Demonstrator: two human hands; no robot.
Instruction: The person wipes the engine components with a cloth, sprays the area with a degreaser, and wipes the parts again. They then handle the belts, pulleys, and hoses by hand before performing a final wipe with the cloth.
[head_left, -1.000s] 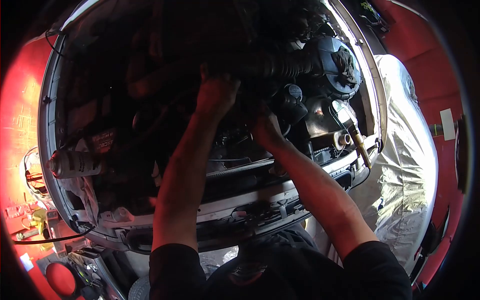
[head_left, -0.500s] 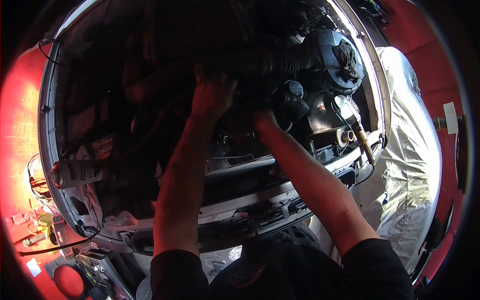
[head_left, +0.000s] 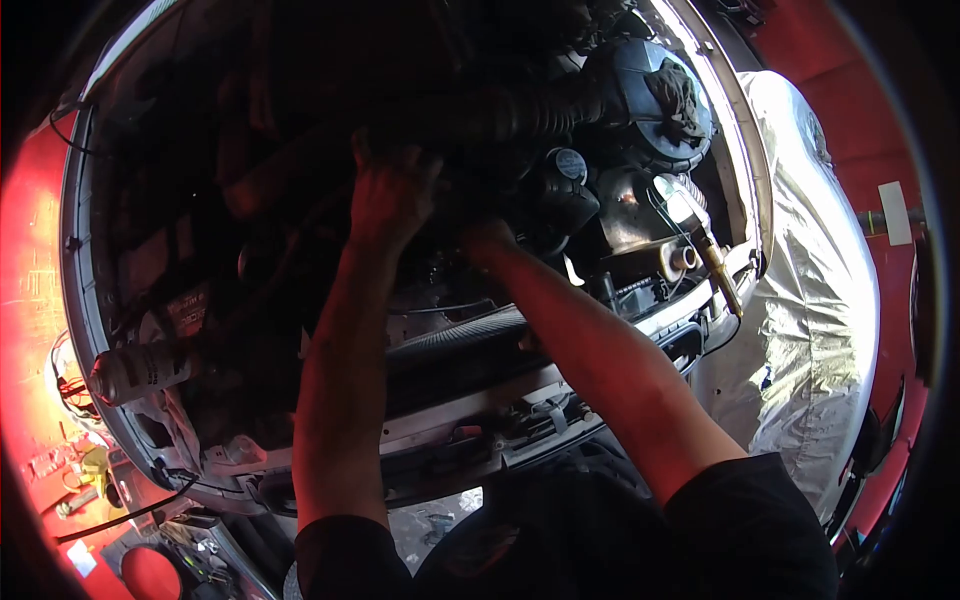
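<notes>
Within the dark engine bay, my left hand (head_left: 393, 197) is beside the long dark air duct (head_left: 440, 125), its back toward me. One finger points up along the duct while the others curl down out of sight; what they hold is too dark to make out. To its right and lower, my right hand (head_left: 488, 244) reaches in among engine parts, its fingers hidden in shadow. Close by on the right stands a black part with a round, light-topped cap (head_left: 571, 165). The duct's ribbed section leads to a round air filter housing (head_left: 640, 105) with a dark rag (head_left: 680, 103) on top.
A spray can (head_left: 140, 372) lies at the bay's left front. A metal heat shield (head_left: 630, 212) and a work light (head_left: 700, 225) are at the right. Along the front runs the car's crossmember (head_left: 460, 408). A silvery cover (head_left: 820, 300) drapes the right side.
The view has shifted, so the engine bay sits a little further left and its right side higher. My right hand has drawn closer to my left and deeper into shadow.
</notes>
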